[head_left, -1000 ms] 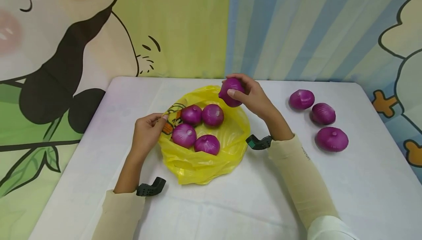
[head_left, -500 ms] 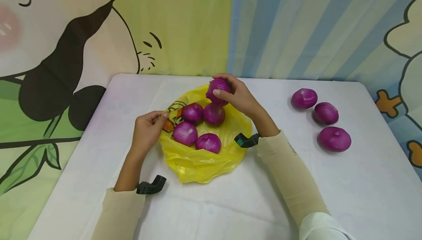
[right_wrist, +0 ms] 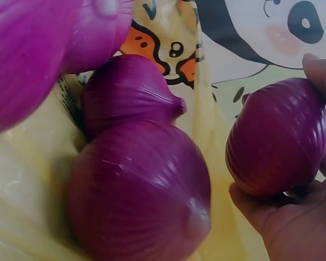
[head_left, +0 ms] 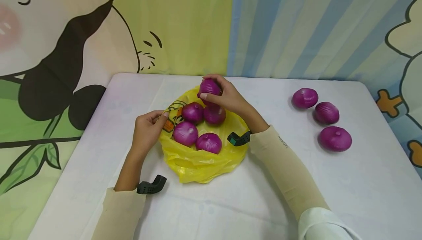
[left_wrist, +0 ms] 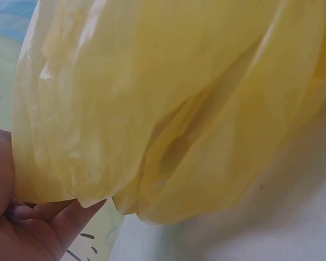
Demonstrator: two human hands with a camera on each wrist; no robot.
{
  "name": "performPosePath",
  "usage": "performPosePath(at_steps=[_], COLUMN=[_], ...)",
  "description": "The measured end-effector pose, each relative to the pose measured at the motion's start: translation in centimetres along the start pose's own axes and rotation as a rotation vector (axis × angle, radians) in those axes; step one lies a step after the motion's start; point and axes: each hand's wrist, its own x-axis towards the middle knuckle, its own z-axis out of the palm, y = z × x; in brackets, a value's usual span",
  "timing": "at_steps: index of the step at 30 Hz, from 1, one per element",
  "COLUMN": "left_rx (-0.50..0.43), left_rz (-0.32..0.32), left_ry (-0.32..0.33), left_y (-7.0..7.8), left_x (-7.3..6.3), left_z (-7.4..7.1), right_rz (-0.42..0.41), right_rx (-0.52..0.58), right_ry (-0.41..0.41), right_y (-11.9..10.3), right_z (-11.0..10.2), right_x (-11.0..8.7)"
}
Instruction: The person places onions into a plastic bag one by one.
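Note:
A yellow plastic bag (head_left: 197, 166) lies open on the table, with several purple onions (head_left: 185, 134) inside. At its left rim my left hand (head_left: 149, 128) pinches the edge between thumb and fingers; the left wrist view shows the thin bag wall (left_wrist: 98, 119) rising from those fingers. My right hand (head_left: 227, 95) holds one more onion (head_left: 209, 87) over the bag's far rim, thumb on the near side and fingers behind. In the right wrist view that onion (right_wrist: 280, 136) is in my grip, beside the onions in the bag (right_wrist: 141, 190).
To the right, three more onions (head_left: 326, 113) sit in a loose row on the white table (head_left: 263, 196). Behind the table's far edge hangs a cartoon-printed backdrop (head_left: 178, 24). A black wrist camera (head_left: 239, 139) on my right arm overlaps the bag's right side.
My right hand has carried its onion leftward over the bag, from the far right rim to above the rear onions. The left hand keeps its pinch on the bag's edge.

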Motion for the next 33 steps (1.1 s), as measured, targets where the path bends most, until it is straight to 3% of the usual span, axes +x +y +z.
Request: performPosePath(at_steps=[7,15,33], left_rx=[-0.028,-0.038,-0.013], left_rz=[-0.005,-0.012,-0.021], left_ry=[-0.014,-0.018,0.009], left_y=[0.1,0.4,0.2], left_x=[0.1,0.0,0.0], left_z=[0.0,-0.2,-0.3], right_rz=[-0.019,-0.08,-0.16], right_rx=[0.001,-0.094,-0.055], right_ry=[0.002,0.04,0.069], right_y=[0.6,0.9,0.0], right_z=[0.5,0.6,-0.9], right_x=[0.4,0.4,-1.3])
